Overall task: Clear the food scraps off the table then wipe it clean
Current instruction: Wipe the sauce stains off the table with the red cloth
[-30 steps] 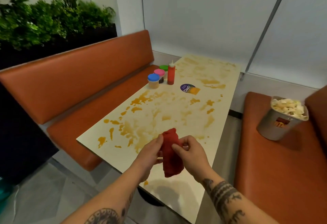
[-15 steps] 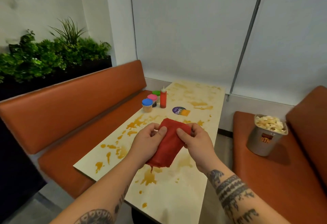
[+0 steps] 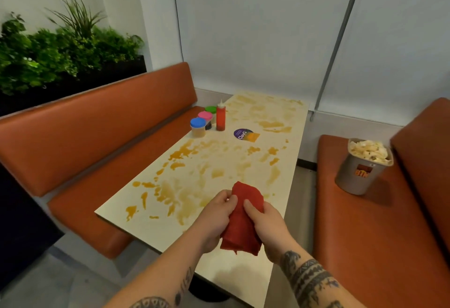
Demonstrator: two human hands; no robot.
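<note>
step: wiping, I judge the table scrap-free | hands: my left hand and right hand both grip the folded red cloth, lower centre, over the near edge | next: press it flat onto the orange smears, mid-frame

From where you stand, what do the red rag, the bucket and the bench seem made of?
The red rag: soft matte fabric; it folds and droops in layers. The bucket: probably metal, dull grey with a faint sheen, though coated card is possible. The bench: orange leather or vinyl over padding; smooth, slightly glossy, rounded edges.
</note>
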